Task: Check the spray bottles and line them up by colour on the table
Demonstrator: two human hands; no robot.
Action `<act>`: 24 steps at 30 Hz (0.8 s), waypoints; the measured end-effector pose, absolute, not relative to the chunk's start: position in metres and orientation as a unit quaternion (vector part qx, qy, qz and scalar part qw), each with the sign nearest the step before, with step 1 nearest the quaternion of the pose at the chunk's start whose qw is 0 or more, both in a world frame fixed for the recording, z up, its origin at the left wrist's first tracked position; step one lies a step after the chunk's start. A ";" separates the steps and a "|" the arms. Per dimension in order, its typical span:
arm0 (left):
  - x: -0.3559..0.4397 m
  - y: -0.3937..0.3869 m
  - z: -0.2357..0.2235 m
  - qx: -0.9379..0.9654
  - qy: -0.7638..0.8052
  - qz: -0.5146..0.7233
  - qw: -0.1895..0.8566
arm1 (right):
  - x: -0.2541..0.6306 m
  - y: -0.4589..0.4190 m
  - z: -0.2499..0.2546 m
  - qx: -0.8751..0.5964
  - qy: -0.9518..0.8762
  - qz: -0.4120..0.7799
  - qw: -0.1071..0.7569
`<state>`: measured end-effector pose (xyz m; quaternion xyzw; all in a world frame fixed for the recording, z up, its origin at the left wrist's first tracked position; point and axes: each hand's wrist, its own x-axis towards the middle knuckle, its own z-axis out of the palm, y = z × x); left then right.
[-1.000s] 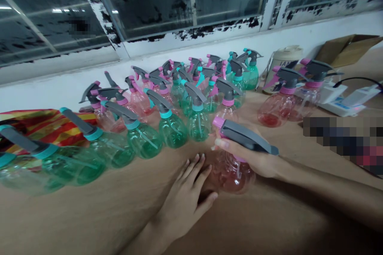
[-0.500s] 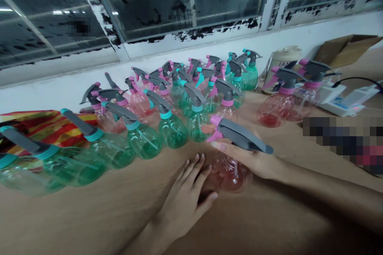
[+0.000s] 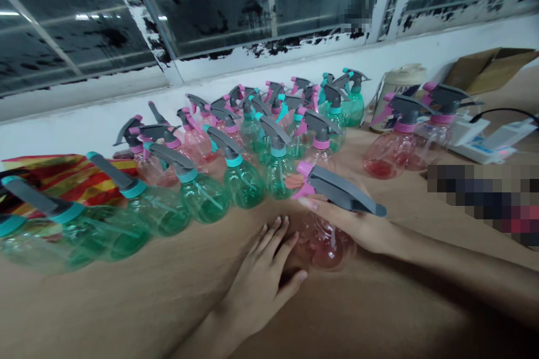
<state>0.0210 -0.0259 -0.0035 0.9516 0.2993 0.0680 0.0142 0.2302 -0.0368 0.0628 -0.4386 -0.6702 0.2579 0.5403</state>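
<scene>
My right hand is wrapped round the neck of a pink spray bottle, just under its grey and pink trigger head. The bottle stands on the wooden table, and my fingers hide its collar. Beside its lower left lies my left hand, palm down on the tabletop with fingers spread, holding nothing. Nearest beyond the hands are a green spray bottle with a turquoise collar and a pink-collared spray bottle, partly covered by the held one's head.
Several green spray bottles run in a row to the left, with more crowded behind. Two pink spray bottles stand at right, near a beige jug, a white device and a cardboard box. A striped cloth lies far left.
Almost nothing differs. Both hands and the held spray bottle keep their places, and the view has shifted only very slightly.
</scene>
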 end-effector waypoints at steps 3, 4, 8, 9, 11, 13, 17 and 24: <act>0.022 -0.027 -0.002 0.951 0.300 0.069 0.016 | 0.231 -0.036 0.063 -0.431 -0.664 0.284 0.541; 0.022 -0.027 -0.002 0.951 0.301 0.069 0.016 | 0.231 -0.036 0.063 -0.427 -0.663 0.294 0.541; 0.022 -0.028 -0.001 0.950 0.306 0.062 0.017 | 0.230 -0.036 0.065 -0.412 -0.657 0.317 0.546; 0.022 -0.028 0.000 0.950 0.307 0.060 0.018 | 0.230 -0.036 0.066 -0.416 -0.657 0.317 0.544; 0.022 -0.028 0.001 0.950 0.307 0.057 0.020 | 0.229 -0.036 0.066 -0.435 -0.658 0.304 0.534; 0.022 -0.028 0.001 0.950 0.307 0.054 0.022 | 0.229 -0.035 0.067 -0.451 -0.661 0.290 0.525; 0.023 -0.027 0.001 0.951 0.304 0.052 0.019 | 0.227 -0.034 0.069 -0.444 -0.657 0.286 0.538; 0.022 -0.027 0.000 0.952 0.299 0.067 0.013 | 0.226 -0.040 0.067 -0.471 -0.639 0.262 0.548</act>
